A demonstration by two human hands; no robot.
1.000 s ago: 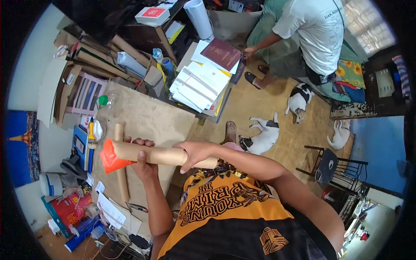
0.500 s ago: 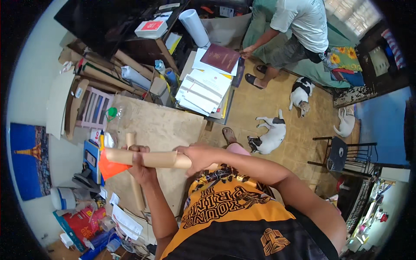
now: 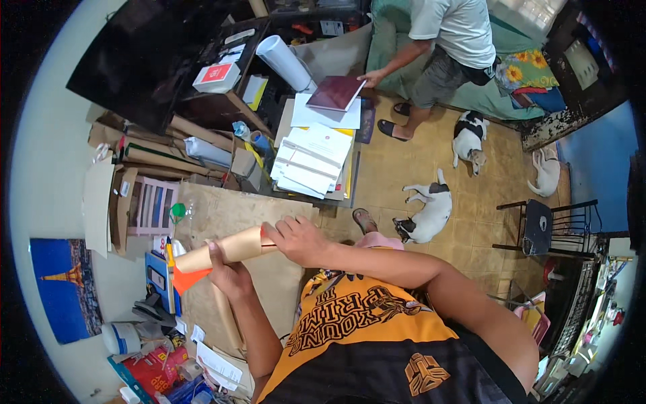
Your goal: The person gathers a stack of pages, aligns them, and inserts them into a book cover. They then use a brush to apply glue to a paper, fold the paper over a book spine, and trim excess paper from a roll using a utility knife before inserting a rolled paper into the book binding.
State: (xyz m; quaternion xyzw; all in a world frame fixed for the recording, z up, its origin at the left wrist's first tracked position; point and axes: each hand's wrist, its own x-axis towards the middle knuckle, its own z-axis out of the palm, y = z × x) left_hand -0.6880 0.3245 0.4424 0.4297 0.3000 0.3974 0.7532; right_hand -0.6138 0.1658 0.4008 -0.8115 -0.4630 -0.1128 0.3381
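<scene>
Both my hands are on a tan paper roll point(image 3: 235, 249), held at a slant over the light tabletop. My left hand point(image 3: 231, 275) wraps the roll from below, its thumb up across the side. An orange sheet point(image 3: 190, 279) sticks out under the roll's left end. At the right end, the fingers of my right hand point(image 3: 299, 240) are bent over the rim, where a bit of orange also shows. What the right fingertips press on is partly hidden. Below my left hand, a thinner tan tube point(image 3: 227, 316) lies on the table.
A stack of white papers point(image 3: 311, 158) sits beyond the table. Another person's hand point(image 3: 372, 78) holds a maroon folder point(image 3: 334, 93) there. Two dogs, one a black-and-white dog point(image 3: 431, 207), lie on the tiled floor near a black chair point(image 3: 538, 225). Clutter, including a red packet point(image 3: 158, 370), lies at lower left.
My right hand has shifted to the roll's right end, where orange now shows. The narrower piece that stuck out there is no longer visible. The other person has tilted up the maroon folder.
</scene>
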